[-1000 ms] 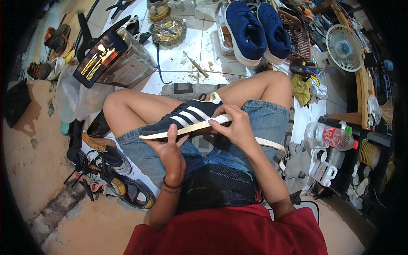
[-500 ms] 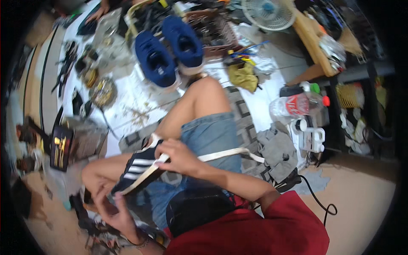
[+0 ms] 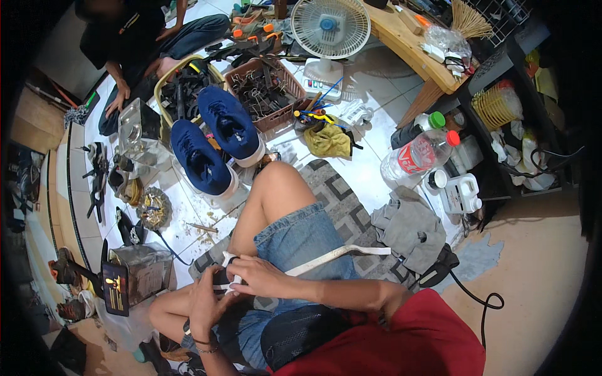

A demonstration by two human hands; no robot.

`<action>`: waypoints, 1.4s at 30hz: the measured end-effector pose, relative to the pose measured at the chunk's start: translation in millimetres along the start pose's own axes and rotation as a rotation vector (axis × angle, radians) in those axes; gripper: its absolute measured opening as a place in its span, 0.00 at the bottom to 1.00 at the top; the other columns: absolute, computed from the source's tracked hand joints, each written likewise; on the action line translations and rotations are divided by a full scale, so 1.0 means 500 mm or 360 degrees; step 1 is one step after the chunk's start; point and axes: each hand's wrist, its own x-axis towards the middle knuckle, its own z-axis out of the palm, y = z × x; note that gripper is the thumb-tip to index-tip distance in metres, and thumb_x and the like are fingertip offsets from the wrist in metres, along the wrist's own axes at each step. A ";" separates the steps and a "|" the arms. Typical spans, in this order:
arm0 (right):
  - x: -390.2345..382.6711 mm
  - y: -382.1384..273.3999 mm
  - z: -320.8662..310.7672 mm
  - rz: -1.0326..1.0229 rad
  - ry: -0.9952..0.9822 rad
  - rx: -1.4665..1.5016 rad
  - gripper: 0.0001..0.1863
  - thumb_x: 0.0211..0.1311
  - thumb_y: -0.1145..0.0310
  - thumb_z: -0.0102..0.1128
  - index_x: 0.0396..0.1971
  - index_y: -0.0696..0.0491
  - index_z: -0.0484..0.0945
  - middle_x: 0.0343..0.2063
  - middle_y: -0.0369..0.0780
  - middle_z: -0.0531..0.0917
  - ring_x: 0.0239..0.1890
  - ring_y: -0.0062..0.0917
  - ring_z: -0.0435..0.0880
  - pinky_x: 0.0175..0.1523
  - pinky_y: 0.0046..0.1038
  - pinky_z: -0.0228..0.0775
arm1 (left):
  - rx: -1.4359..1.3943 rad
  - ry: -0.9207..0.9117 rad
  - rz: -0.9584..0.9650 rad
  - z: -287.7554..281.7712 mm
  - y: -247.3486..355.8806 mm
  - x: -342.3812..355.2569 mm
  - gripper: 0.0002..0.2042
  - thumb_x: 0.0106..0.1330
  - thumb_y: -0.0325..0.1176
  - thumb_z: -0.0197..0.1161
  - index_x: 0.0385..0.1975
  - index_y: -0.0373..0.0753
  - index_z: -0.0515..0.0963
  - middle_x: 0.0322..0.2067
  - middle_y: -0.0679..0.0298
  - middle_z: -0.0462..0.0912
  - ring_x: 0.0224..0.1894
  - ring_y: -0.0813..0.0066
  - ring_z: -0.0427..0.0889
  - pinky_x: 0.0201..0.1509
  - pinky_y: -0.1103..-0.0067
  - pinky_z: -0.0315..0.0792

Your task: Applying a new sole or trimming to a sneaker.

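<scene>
Both hands meet over my lap at a dark shoe (image 3: 221, 277) with white stripes, mostly hidden by my fingers. My left hand (image 3: 205, 299) is wrapped round its side. My right hand (image 3: 258, 276) is closed with its fingertips pinching a cream-white strip (image 3: 326, 258) against the shoe's edge. From there the strip trails across the denim shorts to the right, its loose end near a grey cloth (image 3: 411, 229). Beyond my raised knee stands a pair of blue shoes (image 3: 216, 147) with white soles, apart from both hands.
Two baskets of tools, a yellow one (image 3: 160, 94) and a brown one (image 3: 295, 103), stand behind the blue shoes. A fan (image 3: 329, 28), a red-capped bottle (image 3: 417, 156) and a white jug (image 3: 463, 194) are rightward. A phone (image 3: 115, 288) leans at left. Another person (image 3: 125, 37) sits far left.
My left hand has come up from the shoe's lower end to beside my right hand. The shoe has turned and is now mostly covered. The view has shifted, showing the other person more fully.
</scene>
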 end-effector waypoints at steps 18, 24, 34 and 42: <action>0.096 0.123 -0.495 0.0684 0.1511 -0.0470 0.11 0.61 0.69 0.61 0.42 0.57 0.80 0.22 0.48 0.82 0.25 0.43 0.82 0.32 0.38 0.72 | -0.0011 -0.0407 -0.0056 0.003 -0.025 0.077 0.31 0.39 0.51 0.80 0.40 0.36 0.82 0.35 0.50 0.81 0.41 0.52 0.75 0.47 0.65 0.69; 0.162 0.193 -0.540 0.0613 0.1259 -0.0992 0.16 0.58 0.68 0.64 0.46 0.57 0.81 0.25 0.49 0.83 0.30 0.43 0.84 0.37 0.40 0.74 | -0.0297 -0.0683 0.0103 0.014 -0.073 0.104 0.25 0.41 0.43 0.82 0.39 0.37 0.84 0.40 0.55 0.80 0.43 0.60 0.75 0.49 0.70 0.69; 0.182 0.180 -0.569 0.0558 0.1006 -0.1470 0.10 0.59 0.63 0.63 0.32 0.55 0.84 0.28 0.49 0.83 0.34 0.44 0.84 0.40 0.41 0.75 | -0.0513 -0.0694 0.0076 0.015 -0.064 0.099 0.22 0.45 0.41 0.80 0.36 0.33 0.84 0.33 0.54 0.84 0.35 0.59 0.81 0.42 0.70 0.74; 0.118 0.037 -0.618 0.0111 0.1756 -0.0768 0.14 0.69 0.62 0.56 0.34 0.60 0.78 0.31 0.46 0.86 0.34 0.29 0.86 0.35 0.29 0.74 | -0.0602 -0.0808 -0.0019 0.025 -0.071 0.072 0.21 0.47 0.41 0.78 0.37 0.32 0.83 0.34 0.51 0.85 0.38 0.56 0.85 0.43 0.71 0.76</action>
